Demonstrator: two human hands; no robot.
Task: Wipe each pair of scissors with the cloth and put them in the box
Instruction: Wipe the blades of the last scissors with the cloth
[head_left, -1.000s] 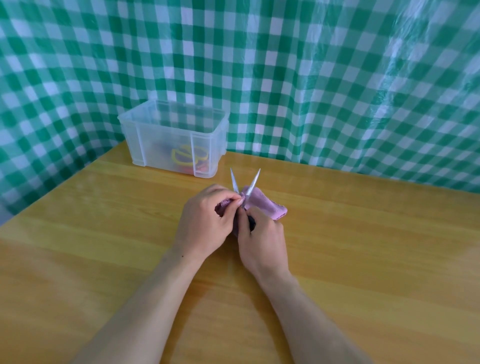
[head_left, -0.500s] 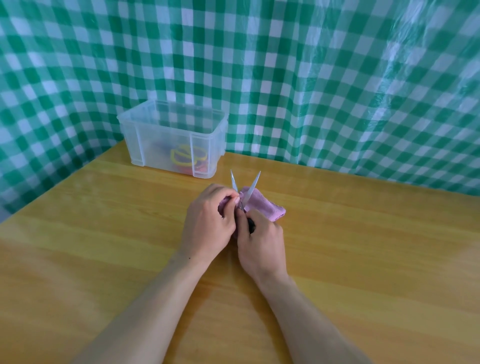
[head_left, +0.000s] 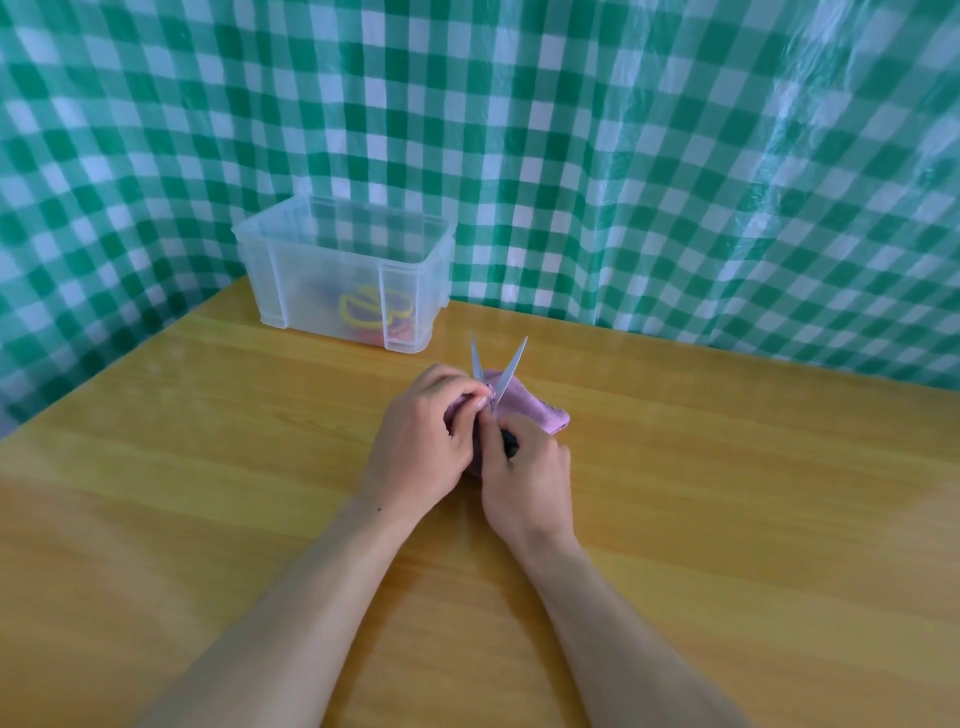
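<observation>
Scissors (head_left: 497, 371) mid-table (head_left: 727, 519), blades spread in V, tips pointing away toward checked backdrop (head_left: 623, 156), long axis near-far. Right hand (head_left: 524, 475) curled round dark handle. Left hand (head_left: 423, 447) pinches pink cloth (head_left: 524, 408) against left blade near pivot. Clear box (head_left: 291, 270) far left, yellow- and red-handled scissors (head_left: 363, 317) inside.

The scissors (head_left: 513, 364) are seen to have blades of bare metal, smooth and bright, with a pale sheen. The black handle (head_left: 510, 446) looks like plastic with a dull finish. The pink cloth (head_left: 527, 410) is soft, matt fabric, slightly fuzzy. The box (head_left: 322, 280) is made of frosted, translucent plastic with smooth walls, through which yellow and red handles (head_left: 358, 312) of glossy plastic are dimly shown. The table (head_left: 208, 467) is finished in smooth, lacquered wood grain with soft reflections. The checked sheet (head_left: 675, 182) behind is thin, glossy, wrinkled plastic.
</observation>
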